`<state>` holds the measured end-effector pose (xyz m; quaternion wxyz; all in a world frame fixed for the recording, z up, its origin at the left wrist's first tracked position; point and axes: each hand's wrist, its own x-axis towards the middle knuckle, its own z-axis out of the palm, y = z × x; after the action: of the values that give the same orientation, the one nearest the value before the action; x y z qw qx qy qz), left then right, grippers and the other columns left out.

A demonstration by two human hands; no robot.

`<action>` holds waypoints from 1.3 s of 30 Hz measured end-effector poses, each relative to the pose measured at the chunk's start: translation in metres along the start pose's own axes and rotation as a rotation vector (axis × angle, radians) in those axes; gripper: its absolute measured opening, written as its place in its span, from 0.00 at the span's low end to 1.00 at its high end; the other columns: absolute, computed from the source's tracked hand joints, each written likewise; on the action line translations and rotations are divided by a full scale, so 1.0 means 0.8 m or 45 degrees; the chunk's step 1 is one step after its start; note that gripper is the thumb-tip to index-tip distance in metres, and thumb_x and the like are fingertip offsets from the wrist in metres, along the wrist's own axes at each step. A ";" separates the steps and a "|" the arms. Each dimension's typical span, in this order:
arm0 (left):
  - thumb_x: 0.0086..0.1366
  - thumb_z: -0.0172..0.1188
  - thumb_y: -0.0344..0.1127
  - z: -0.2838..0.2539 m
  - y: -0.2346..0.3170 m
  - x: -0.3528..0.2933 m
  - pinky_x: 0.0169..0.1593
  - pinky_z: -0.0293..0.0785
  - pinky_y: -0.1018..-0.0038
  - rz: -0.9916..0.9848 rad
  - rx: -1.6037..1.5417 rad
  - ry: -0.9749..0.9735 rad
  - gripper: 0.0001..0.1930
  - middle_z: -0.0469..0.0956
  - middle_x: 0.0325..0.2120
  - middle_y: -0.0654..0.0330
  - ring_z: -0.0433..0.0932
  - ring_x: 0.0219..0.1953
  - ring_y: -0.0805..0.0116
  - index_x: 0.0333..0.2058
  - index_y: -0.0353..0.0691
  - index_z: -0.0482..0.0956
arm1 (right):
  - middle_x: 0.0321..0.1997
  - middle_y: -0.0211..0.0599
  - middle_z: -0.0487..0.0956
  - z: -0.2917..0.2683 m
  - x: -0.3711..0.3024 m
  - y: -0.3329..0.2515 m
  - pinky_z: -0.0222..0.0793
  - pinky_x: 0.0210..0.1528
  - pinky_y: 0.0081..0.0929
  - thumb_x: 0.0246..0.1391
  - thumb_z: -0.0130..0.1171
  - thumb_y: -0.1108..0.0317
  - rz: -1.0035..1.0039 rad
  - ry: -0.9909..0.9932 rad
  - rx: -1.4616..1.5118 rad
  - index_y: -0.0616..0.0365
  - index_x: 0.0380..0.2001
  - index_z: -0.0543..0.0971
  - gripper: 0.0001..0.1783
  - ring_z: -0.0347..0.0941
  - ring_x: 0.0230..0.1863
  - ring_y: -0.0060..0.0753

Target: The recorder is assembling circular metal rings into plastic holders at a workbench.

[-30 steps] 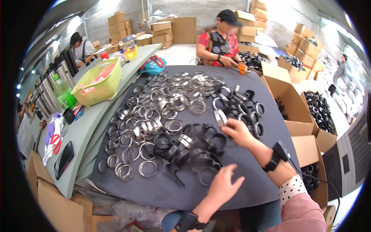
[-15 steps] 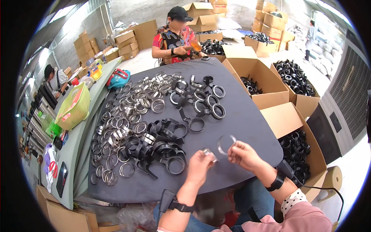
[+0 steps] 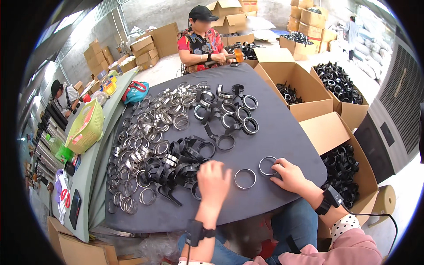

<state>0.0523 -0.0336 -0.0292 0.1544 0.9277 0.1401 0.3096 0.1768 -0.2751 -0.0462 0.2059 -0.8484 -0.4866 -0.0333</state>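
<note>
My right hand (image 3: 291,177) pinches the edge of a thin silvery metal ring (image 3: 260,166) at the table's right front. A second metal ring (image 3: 236,180) lies flat to its left, touched by neither hand. Over the near edge of a heap of black ring-shaped parts with handle-like tabs (image 3: 189,154) is my left hand (image 3: 213,182), thumb apart and nothing visible in it. That hand partly covers a black ring below it. Left of the black parts spreads a large pile of loose metal rings (image 3: 181,121).
Several black parts with metal rims (image 3: 250,126) lie toward the far right of the grey table (image 3: 282,132). Cardboard boxes (image 3: 309,115) with black parts stand along the right. A person (image 3: 204,44) across the table holds an orange-headed mallet (image 3: 239,54). A green side table (image 3: 90,176) adjoins on the left.
Both metal rings have come down from the raised hands; one now lies on the table. My left hand let go and moved left to the black parts. The person opposite lowered the mallet.
</note>
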 end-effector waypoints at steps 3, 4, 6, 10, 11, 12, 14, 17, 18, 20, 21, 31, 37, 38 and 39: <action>0.46 0.69 0.33 -0.003 -0.018 0.026 0.56 0.63 0.55 0.100 0.436 0.056 0.19 0.72 0.44 0.55 0.68 0.50 0.52 0.38 0.38 0.75 | 0.49 0.41 0.71 -0.004 -0.007 -0.002 0.71 0.47 0.36 0.44 0.66 0.61 0.189 0.085 0.061 0.59 0.42 0.75 0.22 0.71 0.48 0.44; 0.49 0.65 0.32 0.008 -0.028 0.033 0.50 0.67 0.59 0.170 0.724 0.085 0.13 0.74 0.40 0.55 0.70 0.49 0.54 0.35 0.38 0.77 | 0.51 0.42 0.71 0.003 -0.006 0.001 0.68 0.51 0.38 0.43 0.68 0.59 0.181 0.151 0.025 0.59 0.45 0.74 0.26 0.69 0.52 0.46; 0.53 0.61 0.32 -0.027 -0.045 0.033 0.48 0.67 0.61 -0.033 0.878 -0.123 0.08 0.75 0.39 0.56 0.71 0.48 0.57 0.33 0.39 0.79 | 0.53 0.42 0.71 0.017 0.013 -0.022 0.65 0.55 0.40 0.42 0.69 0.57 0.085 0.194 0.039 0.59 0.49 0.73 0.31 0.66 0.55 0.47; 0.56 0.56 0.32 0.021 -0.046 0.067 0.42 0.68 0.64 0.113 0.818 -0.324 0.06 0.79 0.27 0.59 0.78 0.36 0.60 0.27 0.41 0.82 | 0.59 0.45 0.67 0.029 0.000 0.021 0.56 0.61 0.44 0.40 0.70 0.53 0.322 0.130 0.051 0.61 0.55 0.68 0.40 0.59 0.62 0.49; 0.56 0.58 0.33 0.003 -0.043 0.069 0.42 0.68 0.64 0.125 0.740 -0.318 0.06 0.79 0.26 0.58 0.78 0.35 0.60 0.27 0.41 0.82 | 0.60 0.46 0.66 0.031 0.004 0.021 0.54 0.62 0.44 0.40 0.70 0.52 0.276 0.092 0.103 0.61 0.56 0.67 0.42 0.58 0.63 0.49; 0.52 0.63 0.35 -0.017 -0.036 0.064 0.43 0.67 0.63 0.071 0.518 -0.288 0.06 0.79 0.27 0.57 0.78 0.35 0.60 0.27 0.40 0.82 | 0.60 0.47 0.66 0.030 0.004 0.019 0.55 0.62 0.43 0.39 0.72 0.56 0.225 0.148 0.203 0.62 0.56 0.67 0.42 0.58 0.63 0.50; 0.51 0.66 0.33 -0.039 -0.038 0.046 0.38 0.70 0.66 -0.088 -0.056 -0.157 0.06 0.79 0.27 0.56 0.78 0.30 0.62 0.26 0.37 0.81 | 0.60 0.47 0.66 0.028 0.005 0.010 0.57 0.62 0.43 0.37 0.72 0.62 0.140 0.274 0.317 0.63 0.56 0.66 0.42 0.58 0.62 0.50; 0.57 0.63 0.28 -0.061 -0.022 0.021 0.34 0.73 0.73 -0.385 -0.584 -0.268 0.04 0.78 0.27 0.59 0.76 0.28 0.70 0.31 0.34 0.80 | 0.58 0.49 0.67 0.008 0.000 -0.002 0.62 0.59 0.41 0.35 0.71 0.72 -0.039 0.498 0.377 0.64 0.57 0.65 0.42 0.62 0.59 0.50; 0.58 0.62 0.27 -0.053 -0.034 0.002 0.34 0.73 0.74 -0.636 -1.140 -0.334 0.05 0.78 0.27 0.60 0.75 0.28 0.71 0.34 0.35 0.80 | 0.58 0.51 0.67 0.000 -0.001 -0.007 0.66 0.57 0.40 0.34 0.69 0.77 -0.153 0.591 0.343 0.66 0.58 0.64 0.43 0.65 0.57 0.51; 0.61 0.60 0.25 -0.038 -0.044 -0.029 0.34 0.72 0.75 -0.978 -1.828 -0.416 0.07 0.77 0.28 0.59 0.74 0.28 0.71 0.39 0.37 0.77 | 0.58 0.53 0.67 -0.013 -0.004 -0.012 0.69 0.54 0.39 0.34 0.68 0.80 -0.280 0.655 0.280 0.67 0.57 0.64 0.42 0.67 0.54 0.52; 0.60 0.61 0.25 -0.034 -0.044 -0.039 0.33 0.72 0.75 -1.062 -1.849 -0.459 0.06 0.77 0.28 0.60 0.74 0.28 0.72 0.37 0.37 0.77 | 0.58 0.54 0.66 -0.021 -0.005 -0.015 0.71 0.51 0.38 0.34 0.66 0.82 -0.412 0.716 0.216 0.68 0.57 0.63 0.42 0.70 0.51 0.52; 0.53 0.69 0.26 -0.026 -0.026 -0.059 0.29 0.66 0.83 -0.920 -1.437 -0.623 0.10 0.74 0.23 0.67 0.70 0.25 0.80 0.30 0.38 0.75 | 0.56 0.51 0.70 -0.064 -0.027 -0.037 0.70 0.40 0.31 0.31 0.72 0.77 -0.489 0.755 0.179 0.66 0.62 0.56 0.53 0.70 0.44 0.44; 0.57 0.66 0.29 -0.015 -0.024 -0.069 0.30 0.68 0.77 -0.955 -2.199 -0.604 0.12 0.70 0.23 0.65 0.69 0.25 0.75 0.35 0.39 0.71 | 0.58 0.50 0.71 -0.078 -0.030 -0.041 0.69 0.40 0.31 0.30 0.77 0.70 -0.488 0.774 0.498 0.59 0.66 0.52 0.60 0.69 0.46 0.43; 0.58 0.67 0.33 -0.012 -0.022 -0.071 0.31 0.67 0.75 -0.943 -2.212 -0.652 0.13 0.70 0.24 0.65 0.67 0.25 0.75 0.35 0.39 0.71 | 0.58 0.50 0.71 -0.077 -0.031 -0.042 0.69 0.40 0.31 0.30 0.77 0.70 -0.490 0.770 0.494 0.59 0.66 0.52 0.60 0.69 0.46 0.43; 0.58 0.67 0.33 -0.009 -0.019 -0.072 0.31 0.67 0.75 -0.942 -2.218 -0.650 0.13 0.70 0.24 0.65 0.67 0.25 0.75 0.35 0.39 0.71 | 0.57 0.49 0.72 -0.075 -0.033 -0.044 0.69 0.40 0.33 0.31 0.78 0.68 -0.500 0.801 0.319 0.58 0.64 0.55 0.57 0.69 0.46 0.44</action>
<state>0.0010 -0.0388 -0.0600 0.8980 0.4259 0.1069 0.0267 0.1423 -0.3039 0.0127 0.4368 -0.6556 -0.5531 -0.2710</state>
